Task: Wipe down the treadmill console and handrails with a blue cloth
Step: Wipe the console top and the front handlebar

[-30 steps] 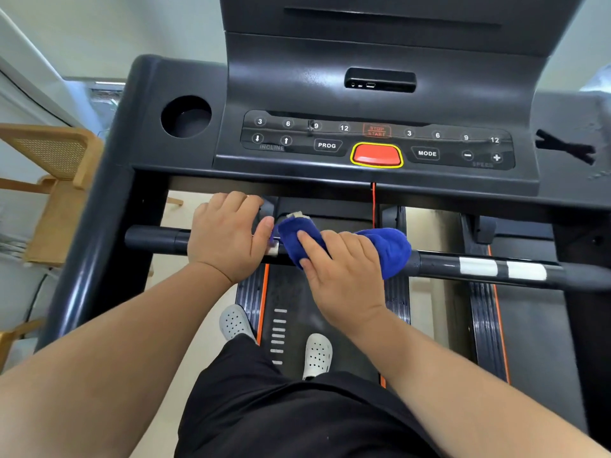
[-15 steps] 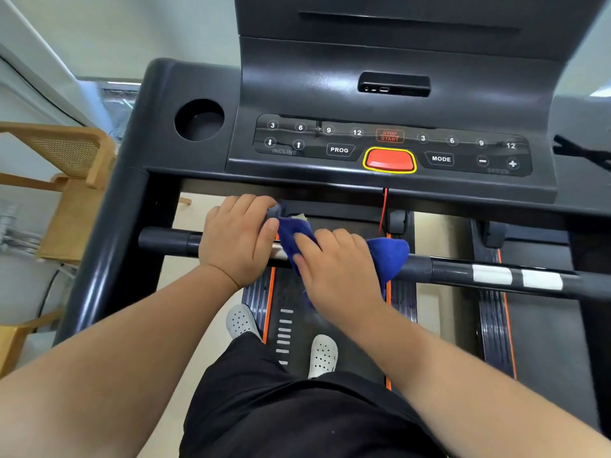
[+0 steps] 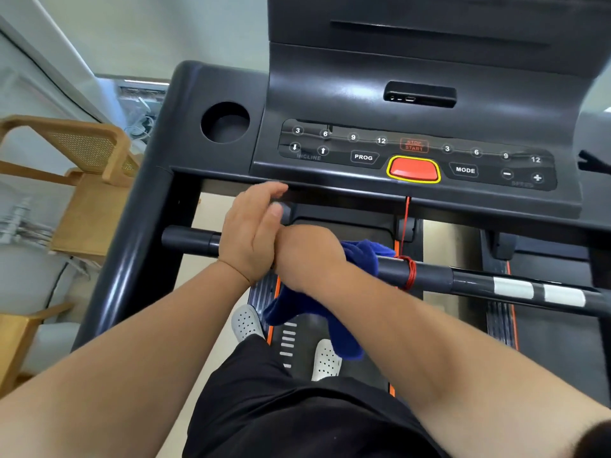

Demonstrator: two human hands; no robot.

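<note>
The black treadmill console fills the top of the head view, with a button panel and a red stop button. Below it a black horizontal handrail crosses the frame. My right hand is curled over the rail and grips the blue cloth, which wraps the bar and hangs down below my wrist. My left hand is lifted off the rail just left of the right hand, fingers loosely extended toward the console's lower edge, holding nothing.
A round cup holder sits at the console's left. A red safety cord is wound round the rail right of the cloth. White stripes mark the rail further right. Wooden chairs stand left of the treadmill frame.
My left hand has let go of the rail and risen toward the console. My right hand slid the cloth left along the bar, uncovering the red cord, and more cloth hangs down.
</note>
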